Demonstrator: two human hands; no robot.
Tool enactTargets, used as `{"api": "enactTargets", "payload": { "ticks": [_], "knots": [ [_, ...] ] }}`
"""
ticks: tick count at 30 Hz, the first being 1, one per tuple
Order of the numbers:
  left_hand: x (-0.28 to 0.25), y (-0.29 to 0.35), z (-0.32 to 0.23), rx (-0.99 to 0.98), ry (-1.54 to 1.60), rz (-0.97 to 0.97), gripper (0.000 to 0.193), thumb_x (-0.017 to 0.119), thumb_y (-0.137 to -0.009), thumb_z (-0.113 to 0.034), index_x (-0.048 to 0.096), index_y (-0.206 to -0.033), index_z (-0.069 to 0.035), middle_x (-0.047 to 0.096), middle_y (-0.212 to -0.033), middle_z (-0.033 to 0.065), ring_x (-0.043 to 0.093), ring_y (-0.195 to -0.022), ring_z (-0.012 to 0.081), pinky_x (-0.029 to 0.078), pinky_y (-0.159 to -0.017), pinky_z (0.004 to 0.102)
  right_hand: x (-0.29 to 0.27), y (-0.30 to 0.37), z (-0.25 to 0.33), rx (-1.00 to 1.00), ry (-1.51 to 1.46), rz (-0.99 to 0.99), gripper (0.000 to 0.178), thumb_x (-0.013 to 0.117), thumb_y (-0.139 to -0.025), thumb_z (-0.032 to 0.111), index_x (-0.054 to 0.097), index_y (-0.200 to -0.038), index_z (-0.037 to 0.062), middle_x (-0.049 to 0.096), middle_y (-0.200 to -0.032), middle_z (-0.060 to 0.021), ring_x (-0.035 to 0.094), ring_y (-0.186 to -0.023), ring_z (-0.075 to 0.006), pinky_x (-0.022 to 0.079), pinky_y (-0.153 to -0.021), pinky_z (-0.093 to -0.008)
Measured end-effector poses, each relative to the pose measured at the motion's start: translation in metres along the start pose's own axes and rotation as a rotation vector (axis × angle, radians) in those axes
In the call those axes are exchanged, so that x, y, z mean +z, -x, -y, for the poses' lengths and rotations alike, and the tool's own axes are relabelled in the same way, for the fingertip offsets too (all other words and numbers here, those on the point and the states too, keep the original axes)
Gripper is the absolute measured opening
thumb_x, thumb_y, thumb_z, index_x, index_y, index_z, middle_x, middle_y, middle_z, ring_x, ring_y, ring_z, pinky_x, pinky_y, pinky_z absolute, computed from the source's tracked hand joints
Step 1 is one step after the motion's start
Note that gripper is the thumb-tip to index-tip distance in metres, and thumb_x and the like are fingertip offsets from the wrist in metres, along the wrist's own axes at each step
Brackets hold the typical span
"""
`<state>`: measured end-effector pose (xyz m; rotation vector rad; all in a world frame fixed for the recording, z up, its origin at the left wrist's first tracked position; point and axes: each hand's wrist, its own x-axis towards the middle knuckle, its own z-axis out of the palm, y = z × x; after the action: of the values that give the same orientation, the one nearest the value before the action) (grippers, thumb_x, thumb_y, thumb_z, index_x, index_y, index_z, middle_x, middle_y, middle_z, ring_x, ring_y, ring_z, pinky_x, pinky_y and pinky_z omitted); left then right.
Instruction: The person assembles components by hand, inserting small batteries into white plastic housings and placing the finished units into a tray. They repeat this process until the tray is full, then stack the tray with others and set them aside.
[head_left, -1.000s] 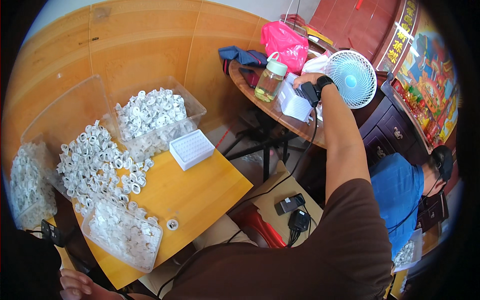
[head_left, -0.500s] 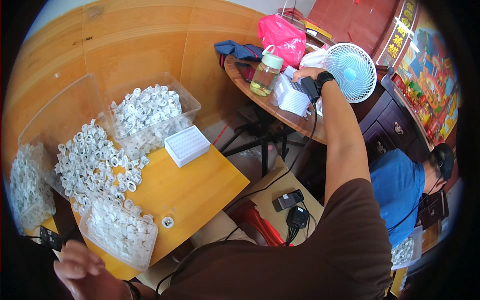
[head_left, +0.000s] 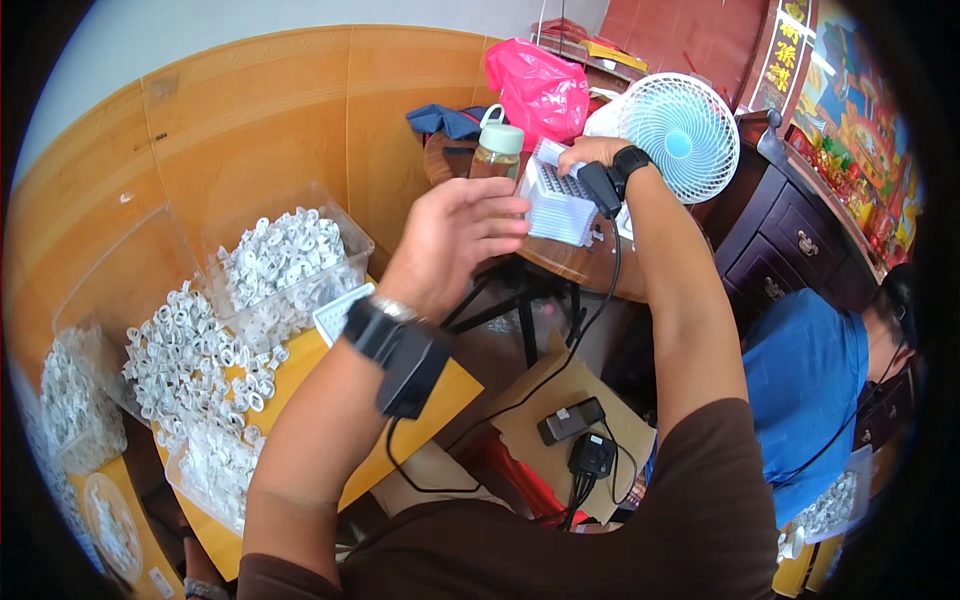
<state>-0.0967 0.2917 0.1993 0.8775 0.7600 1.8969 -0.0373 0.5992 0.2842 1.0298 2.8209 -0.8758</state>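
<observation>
Wood-panelled walls close in your workspace, and nearest you lies the yellow wooden tabletop (head_left: 455,392) at lower left, loaded with clear plastic tubs of small white ring-shaped parts (head_left: 285,262). Your left hand (head_left: 455,245) is raised in mid-air above that table's far edge, fingers spread and loose, gripping nothing, a black watch and a clipped-on black device on its wrist. Beyond it stands the round dark wooden side table (head_left: 590,270), where your right hand (head_left: 588,155) rests on top of the white ribbed rectangular tray (head_left: 557,203), fingers curled over its far edge; whether they actually clamp it you cannot tell. Just left of the tray stands a clear glass jar with a pale green lid (head_left: 497,152), behind it a pink plastic bag (head_left: 540,90), and to the right a white-and-blue desk fan (head_left: 680,135).
</observation>
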Motion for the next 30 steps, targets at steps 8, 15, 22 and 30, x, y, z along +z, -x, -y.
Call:
{"api": "enactTargets", "payload": {
  "ticks": [8,15,22,30],
  "knots": [
    [0.023,-0.069,0.041,-0.099,0.105,-0.054,0.046,0.046,-0.088,-0.031,0.049,-0.118,0.004,0.057,-0.115,0.0216,0.058,-0.102,0.0315,0.047,-0.089,0.0392,-0.005,0.014,0.005,0.030,0.104,-0.032,0.087,0.073,-0.056,0.038,0.048,-0.126,-0.0065,0.061,-0.104,-0.0187,0.062,-0.080,-0.0231,0.051,-0.063,-0.0315],
    [-0.003,-0.061,0.045,-0.121,0.058,-0.089,0.045,0.041,-0.089,-0.029,0.050,-0.119,0.003,0.060,-0.112,0.0204,0.061,-0.098,0.0284,0.050,-0.083,0.0360,0.007,0.003,0.014,0.050,0.174,-0.100,0.039,0.073,-0.059,0.034,0.071,-0.085,0.0057,0.068,-0.078,-0.0067,0.062,-0.059,-0.0169,0.048,-0.052,-0.0296],
    [-0.023,-0.050,0.045,-0.139,0.082,-0.043,0.042,0.037,-0.090,-0.028,0.052,-0.115,0.002,0.063,-0.108,0.0192,0.063,-0.091,0.0249,0.051,-0.077,0.0333,0.016,-0.012,0.020,0.245,0.394,-0.162,0.067,0.072,-0.054,0.042,0.064,-0.107,0.0021,0.066,-0.098,-0.0136,0.064,-0.077,-0.0236,0.051,-0.069,-0.0351],
    [-0.041,-0.037,0.040,-0.150,0.036,-0.127,0.040,0.036,-0.091,-0.027,0.055,-0.112,0.001,0.064,-0.103,0.0180,0.064,-0.087,0.0243,0.051,-0.074,0.0327,0.030,0.004,0.031,0.322,0.270,-0.125,0.054,0.069,-0.060,0.042,0.064,-0.099,0.0049,0.064,-0.094,-0.0140,0.061,-0.074,-0.0243,0.049,-0.068,-0.0393]
  ]
}}
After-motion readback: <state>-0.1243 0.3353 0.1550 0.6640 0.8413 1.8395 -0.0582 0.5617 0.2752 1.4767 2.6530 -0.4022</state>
